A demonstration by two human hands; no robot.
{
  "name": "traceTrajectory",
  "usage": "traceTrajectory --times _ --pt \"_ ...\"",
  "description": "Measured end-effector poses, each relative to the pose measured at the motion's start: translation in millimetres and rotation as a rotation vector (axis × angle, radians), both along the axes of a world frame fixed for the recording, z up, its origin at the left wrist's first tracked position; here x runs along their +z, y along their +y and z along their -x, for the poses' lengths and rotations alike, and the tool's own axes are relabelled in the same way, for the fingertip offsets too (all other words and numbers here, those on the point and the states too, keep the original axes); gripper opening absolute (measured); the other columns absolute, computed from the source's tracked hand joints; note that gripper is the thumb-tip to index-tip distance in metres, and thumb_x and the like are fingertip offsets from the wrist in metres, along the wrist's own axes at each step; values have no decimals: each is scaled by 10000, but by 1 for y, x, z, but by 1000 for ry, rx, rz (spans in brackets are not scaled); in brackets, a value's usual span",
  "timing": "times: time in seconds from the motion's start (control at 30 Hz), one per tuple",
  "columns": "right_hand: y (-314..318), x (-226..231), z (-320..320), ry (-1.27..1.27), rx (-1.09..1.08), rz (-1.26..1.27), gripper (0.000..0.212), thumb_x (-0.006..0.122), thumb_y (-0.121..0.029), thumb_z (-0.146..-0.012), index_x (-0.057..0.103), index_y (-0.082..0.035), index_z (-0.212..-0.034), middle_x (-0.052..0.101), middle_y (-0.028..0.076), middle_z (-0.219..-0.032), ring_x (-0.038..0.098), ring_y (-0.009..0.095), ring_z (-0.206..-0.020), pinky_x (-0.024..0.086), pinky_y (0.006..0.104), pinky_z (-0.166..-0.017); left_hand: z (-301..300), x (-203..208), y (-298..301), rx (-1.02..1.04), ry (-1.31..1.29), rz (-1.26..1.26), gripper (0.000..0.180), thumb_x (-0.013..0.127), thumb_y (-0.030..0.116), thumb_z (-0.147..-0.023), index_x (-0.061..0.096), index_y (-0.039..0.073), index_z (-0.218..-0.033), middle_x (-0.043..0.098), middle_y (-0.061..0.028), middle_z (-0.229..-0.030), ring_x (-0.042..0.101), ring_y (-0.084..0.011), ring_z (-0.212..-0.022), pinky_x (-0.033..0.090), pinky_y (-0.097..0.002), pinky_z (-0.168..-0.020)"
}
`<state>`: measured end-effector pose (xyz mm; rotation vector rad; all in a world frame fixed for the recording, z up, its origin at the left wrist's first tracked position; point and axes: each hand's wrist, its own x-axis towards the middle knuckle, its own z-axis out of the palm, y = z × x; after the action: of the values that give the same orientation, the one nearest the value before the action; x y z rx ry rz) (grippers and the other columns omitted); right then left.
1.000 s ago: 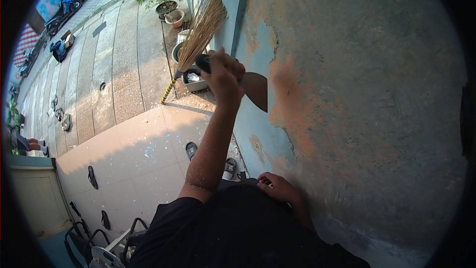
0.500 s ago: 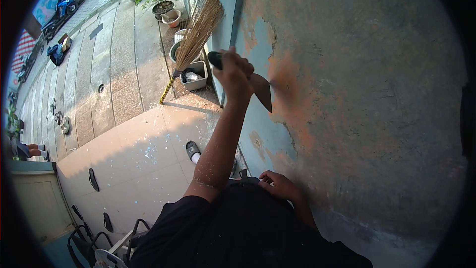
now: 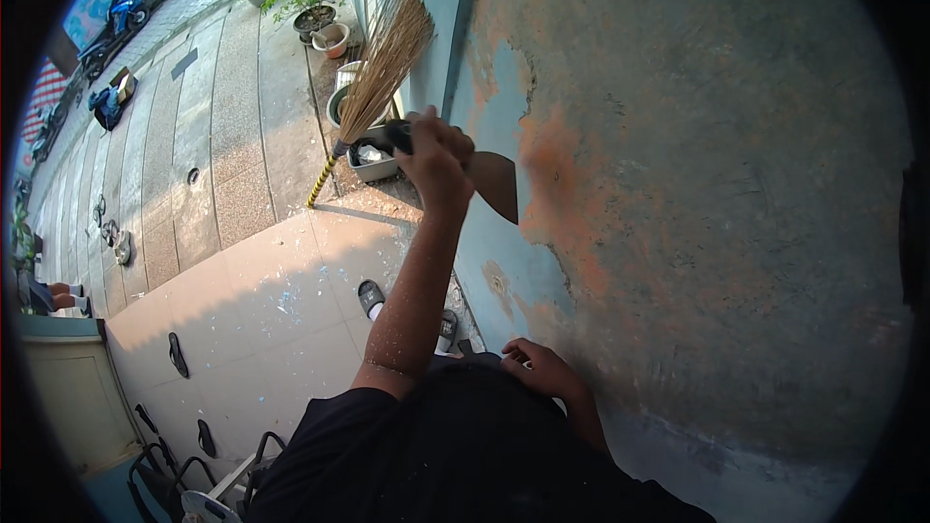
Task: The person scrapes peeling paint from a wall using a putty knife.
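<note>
My left hand (image 3: 436, 160) is closed around the black handle of a paint scraper (image 3: 496, 186). The scraper's wide metal blade points right, its edge at the wall (image 3: 717, 184) beside a patch of light blue paint (image 3: 499, 257). Around the blade the surface is bared to orange and grey, with a ragged paint edge below it. Low in front of my body, by the wall, rests my right hand (image 3: 544, 370). Its fingers are loosely bent and apart, and I see nothing in them.
A stick broom (image 3: 387, 63) leans bristles up by the wall corner, near a grey bin (image 3: 373, 167) and potted plants (image 3: 312, 17). Paint flakes litter the tiled floor (image 3: 242, 320). Loose sandals (image 3: 177, 355) lie to the left, with folded metal frames (image 3: 208, 484) below them.
My left hand and the scraper have shifted slightly left and down, and the blade has turned to show more of its face. The right hand stays low by the wall.
</note>
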<state>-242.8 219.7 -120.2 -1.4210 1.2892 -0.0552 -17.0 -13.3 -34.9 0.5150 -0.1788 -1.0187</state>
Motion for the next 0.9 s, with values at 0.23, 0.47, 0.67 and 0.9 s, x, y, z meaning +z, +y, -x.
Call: traceTrajectory --times 0.23,0.47,0.67,0.9 --pt "-5 6 -12 9 37 -46 386 631 -325 -945 625 -4 -1160 697 144 -1020 670 235 -964 509 355 -893 -5 22 -4 -20 -26 82 339 551 185 -944 362 165 -664 253 52 -509 240 -87 -402 218 -280 -429" --pt "-2 2 -8 28 26 16 394 632 -327 -945 625 -4 -1170 694 143 -1017 665 233 -954 508 356 -891 -34 18 -3 27 130 77 314 531 193 -956 366 158 -691 241 41 -517 238 -91 -410 230 -279 -427" --pt "-6 8 -11 19 46 -24 400 633 -340 -944 624 -10 -1169 695 142 -1030 665 236 -973 505 358 -891 -15 31 -9 -36 17 158 331 538 155 -962 365 148 -680 279 37 -505 236 -85 -396 219 -287 -406" --pt "1 8 -14 48 42 -23 401 634 -344 -945 624 -16 -1175 695 141 -1035 666 238 -979 505 356 -890 -11 24 -3 14 126 142 348 547 132 -951 351 155 -665 281 45 -497 222 -74 -374 209 -283 -389"
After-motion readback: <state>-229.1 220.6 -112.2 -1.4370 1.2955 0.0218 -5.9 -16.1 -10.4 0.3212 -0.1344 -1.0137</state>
